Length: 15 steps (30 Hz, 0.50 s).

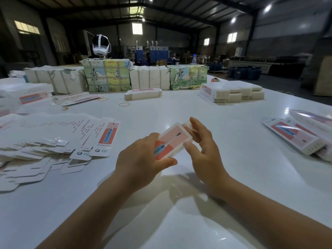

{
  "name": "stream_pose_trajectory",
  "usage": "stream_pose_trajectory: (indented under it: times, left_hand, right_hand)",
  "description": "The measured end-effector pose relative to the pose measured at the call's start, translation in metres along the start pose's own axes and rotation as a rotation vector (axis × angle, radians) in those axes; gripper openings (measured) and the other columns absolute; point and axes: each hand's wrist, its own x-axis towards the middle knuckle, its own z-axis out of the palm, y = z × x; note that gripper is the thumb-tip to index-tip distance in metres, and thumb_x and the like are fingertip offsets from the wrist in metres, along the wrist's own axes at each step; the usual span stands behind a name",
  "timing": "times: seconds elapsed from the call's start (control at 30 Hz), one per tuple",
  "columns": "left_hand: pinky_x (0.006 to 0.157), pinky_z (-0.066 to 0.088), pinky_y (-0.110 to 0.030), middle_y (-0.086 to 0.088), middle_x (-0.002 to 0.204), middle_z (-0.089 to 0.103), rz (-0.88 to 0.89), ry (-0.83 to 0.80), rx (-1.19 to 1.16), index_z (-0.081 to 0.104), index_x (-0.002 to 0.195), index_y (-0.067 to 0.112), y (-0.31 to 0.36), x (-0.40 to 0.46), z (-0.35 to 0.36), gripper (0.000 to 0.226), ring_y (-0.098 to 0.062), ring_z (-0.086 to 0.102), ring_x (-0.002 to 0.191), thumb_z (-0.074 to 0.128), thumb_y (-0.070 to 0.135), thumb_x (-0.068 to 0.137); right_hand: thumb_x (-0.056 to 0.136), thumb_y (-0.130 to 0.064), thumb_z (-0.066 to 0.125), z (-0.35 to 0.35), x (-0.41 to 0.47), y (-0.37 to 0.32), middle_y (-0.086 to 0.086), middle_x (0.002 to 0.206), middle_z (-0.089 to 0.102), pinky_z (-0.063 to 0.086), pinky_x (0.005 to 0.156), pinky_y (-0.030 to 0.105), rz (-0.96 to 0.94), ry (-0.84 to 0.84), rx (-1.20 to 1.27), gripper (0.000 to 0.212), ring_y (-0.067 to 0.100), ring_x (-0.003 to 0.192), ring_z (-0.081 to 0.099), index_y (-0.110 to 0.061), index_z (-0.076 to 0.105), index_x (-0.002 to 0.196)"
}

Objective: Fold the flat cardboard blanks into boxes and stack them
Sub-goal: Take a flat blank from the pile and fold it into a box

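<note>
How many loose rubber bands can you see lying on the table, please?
3: one rubber band near the table's middle, another left of it, a smaller one farther left. Others may be hidden under the cardboard.

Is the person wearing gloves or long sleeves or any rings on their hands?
No. The left hand and the right hand are both bare, with no gloves. No rings, watch or bracelets show. Both forearms are uncovered all the way to the bottom edge of the picture, so no sleeve is in view. The fingernails look short and plain.
</note>
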Motion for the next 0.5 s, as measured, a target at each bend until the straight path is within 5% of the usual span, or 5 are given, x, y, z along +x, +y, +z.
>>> stream_pose_trajectory:
  times: [0.1,0.17,0.27,0.37,0.5]
  left_hand:
    - [0.058,0.04,-0.007,0.013,0.118,0.057,0.024,0.005,0.007,0.042,0.12,0.034,0.0,-0.001,-0.001,0.072,-0.009,0.057,0.073,0.042,0.075,0.06]
    - [0.057,0.038,-0.006,0.012,0.119,0.057,0.042,0.004,0.044,0.042,0.122,0.033,0.0,-0.001,-0.001,0.073,-0.008,0.055,0.073,0.042,0.074,0.061]
    - [0.058,0.038,-0.01,0.011,0.12,0.057,0.044,-0.003,0.111,0.042,0.124,0.032,-0.001,-0.001,0.0,0.07,-0.009,0.054,0.075,0.052,0.072,0.068]
    - [0.057,0.037,-0.009,0.011,0.118,0.057,0.046,-0.008,0.143,0.042,0.123,0.032,-0.003,-0.001,0.0,0.068,-0.009,0.054,0.076,0.053,0.072,0.069]
    - [0.057,0.033,-0.009,0.01,0.115,0.058,0.048,0.016,0.206,0.042,0.121,0.03,0.0,0.0,0.004,0.067,-0.008,0.051,0.077,0.05,0.073,0.07]
  right_hand:
    - [0.081,-0.036,0.064,-0.005,0.01,-0.002,-0.017,0.143,0.03,0.029,0.102,0.006,0.035,0.09,-0.075,0.067,-0.006,0.128,0.032,-0.05,0.025,0.134]
    - [0.069,-0.031,0.077,-0.009,0.017,0.001,-0.01,0.144,0.034,0.03,0.108,0.02,0.243,0.038,0.124,0.095,0.005,0.128,0.038,-0.041,0.018,0.143]
    - [0.069,-0.004,0.073,-0.014,0.022,0.001,0.013,0.116,0.06,0.053,0.091,0.042,0.52,-0.072,0.697,0.066,0.028,0.101,0.066,-0.012,0.045,0.128]
    - [0.083,-0.001,0.064,-0.011,0.016,0.0,0.008,0.092,0.069,0.058,0.077,0.032,0.344,-0.058,0.409,0.022,0.025,0.089,0.069,-0.015,0.064,0.099]
    - [0.097,-0.012,0.049,-0.004,0.003,0.001,-0.004,0.092,0.066,0.054,0.073,0.022,-0.075,-0.036,-0.268,0.021,0.015,0.082,0.064,-0.018,0.06,0.114]
